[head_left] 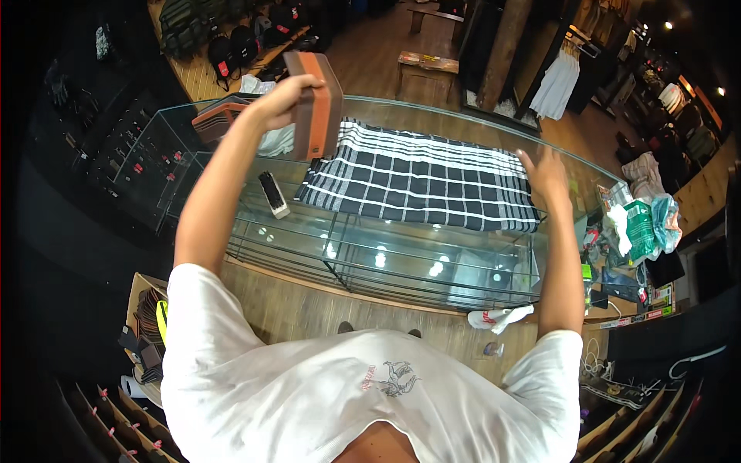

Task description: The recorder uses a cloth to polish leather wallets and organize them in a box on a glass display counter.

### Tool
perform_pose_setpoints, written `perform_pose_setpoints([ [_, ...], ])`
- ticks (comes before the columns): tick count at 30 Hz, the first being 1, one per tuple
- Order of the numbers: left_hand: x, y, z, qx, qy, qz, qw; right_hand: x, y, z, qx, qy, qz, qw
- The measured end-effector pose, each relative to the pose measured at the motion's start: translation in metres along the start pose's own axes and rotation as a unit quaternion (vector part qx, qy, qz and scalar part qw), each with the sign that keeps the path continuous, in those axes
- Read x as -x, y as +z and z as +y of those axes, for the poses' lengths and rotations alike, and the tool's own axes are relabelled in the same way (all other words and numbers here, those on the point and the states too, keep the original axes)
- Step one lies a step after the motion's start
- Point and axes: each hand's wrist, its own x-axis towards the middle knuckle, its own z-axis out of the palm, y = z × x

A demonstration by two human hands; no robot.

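Head view: left hand (287,103) grips a brown, orange-striped rectangular case (317,123); right hand (548,176), thumb spread wide, is at the right end of a black-and-white checked cloth (424,177), contact unclear.

A black-and-white checked fabric cloth (432,177) is lying on the clear glass counter (305,225) before me. By its far left corner, my left hand (287,99) is holding a brown-and-orange rectangular case (318,119); left of the cloth, a small oblong black-and-white object (273,194) is lying.
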Motion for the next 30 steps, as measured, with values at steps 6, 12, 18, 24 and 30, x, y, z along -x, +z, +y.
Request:
perform_pose_setpoints([
  [6, 0.102, -0.016, 0.055, 0.051, 0.149, -0.152, 0.976, 0.111, -0.023, -0.012, 0.037, 0.147, -0.073, 0.986],
  [12, 0.119, -0.024, 0.031, 0.13, 0.139, -0.173, 0.966, 0.08, 0.018, -0.017, -0.202, 0.089, 0.024, 0.975],
  [18, 0.101, -0.028, 0.003, 0.191, 0.102, -0.174, 0.961, 0.065, -0.008, -0.163, -0.262, -0.037, 0.118, 0.957],
  [24, 0.085, -0.044, -0.01, 0.232, 0.066, -0.183, 0.953, 0.108, 0.052, -0.296, -0.267, -0.244, 0.032, 0.932],
  [30, 0.082, -0.066, -0.028, 0.255, 0.031, -0.175, 0.95, 0.165, 0.047, -0.262, -0.159, -0.131, 0.155, 0.966],
])
